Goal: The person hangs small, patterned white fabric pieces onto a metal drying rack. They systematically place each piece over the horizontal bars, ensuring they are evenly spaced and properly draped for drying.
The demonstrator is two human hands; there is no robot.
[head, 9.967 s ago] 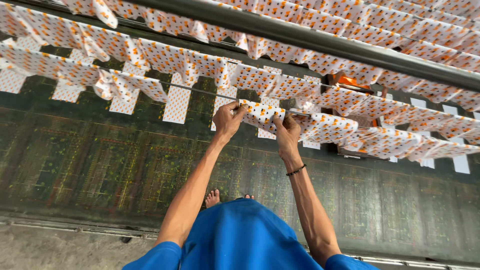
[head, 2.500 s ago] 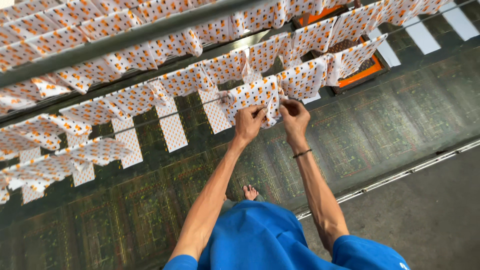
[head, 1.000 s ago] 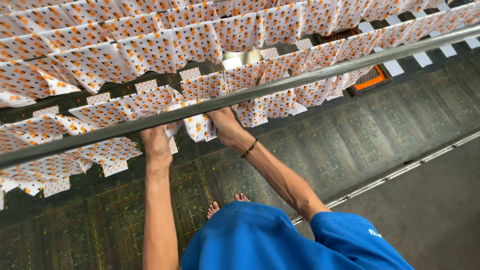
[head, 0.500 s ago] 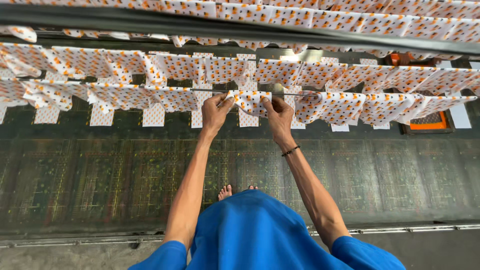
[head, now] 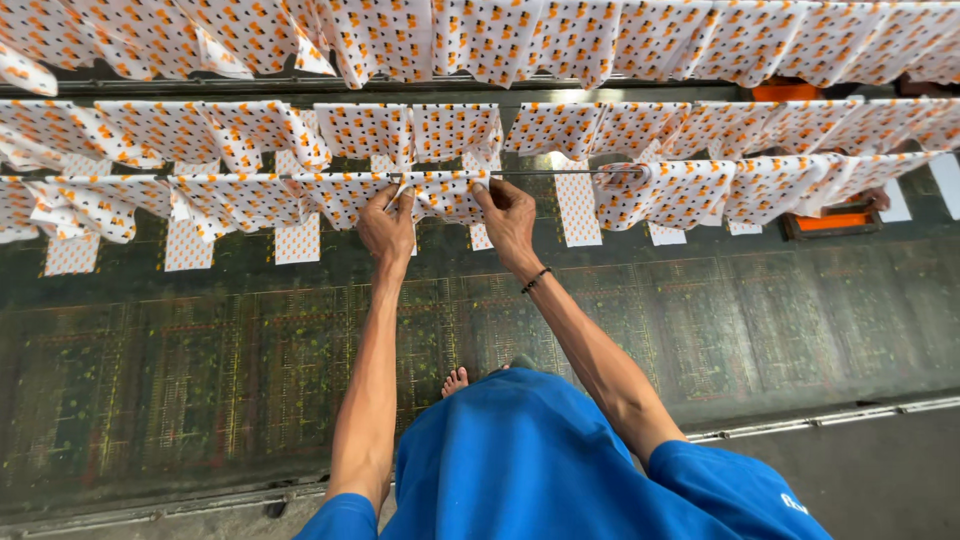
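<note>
Head view: both arms up at the wire (head: 560,173). Left hand (head: 388,228) and right hand (head: 508,215) pinch the orange-dotted white cloth piece (head: 440,190), fingers closed on its top edge, hanging between neighbouring pieces (head: 240,195).

Single head-worn view, looking steeply down past the wearer's blue shirt (head: 540,460) at lower centre. Both arms reach up-frame to cloth (head: 440,190) hung across the upper third, at arm's length. Floor (head: 200,380) beneath, apparently farther off.
</note>
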